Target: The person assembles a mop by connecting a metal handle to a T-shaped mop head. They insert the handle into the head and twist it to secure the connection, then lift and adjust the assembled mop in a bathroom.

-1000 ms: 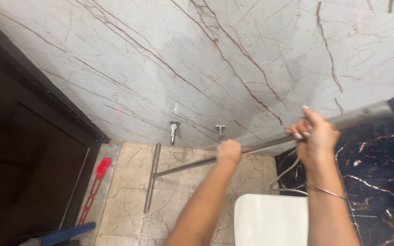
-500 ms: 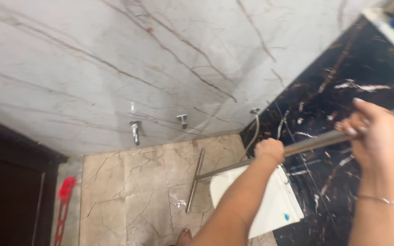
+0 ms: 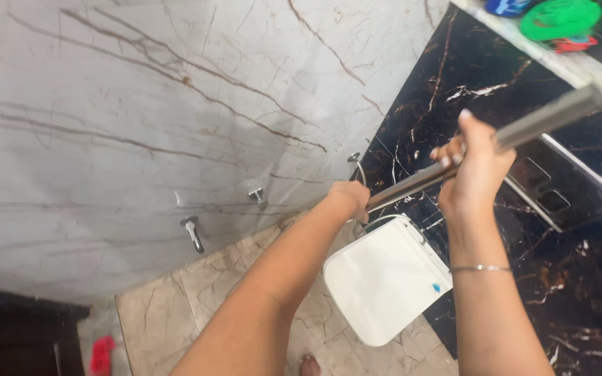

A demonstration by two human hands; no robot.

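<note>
My left hand (image 3: 352,197) and right hand (image 3: 474,167) both wrapped tight around the steel pole (image 3: 524,129), centre-right, white toilet lid (image 3: 384,278) below, green and blue packages (image 3: 559,17) on the upper-right ledge.

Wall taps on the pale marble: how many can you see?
2. One tap sits low on the pale wall; the other tap is to its right, nearer the left hand. The arm may hide more.

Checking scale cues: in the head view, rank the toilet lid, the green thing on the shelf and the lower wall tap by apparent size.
1. toilet lid
2. green thing, cut by the frame edge
3. tap
</note>
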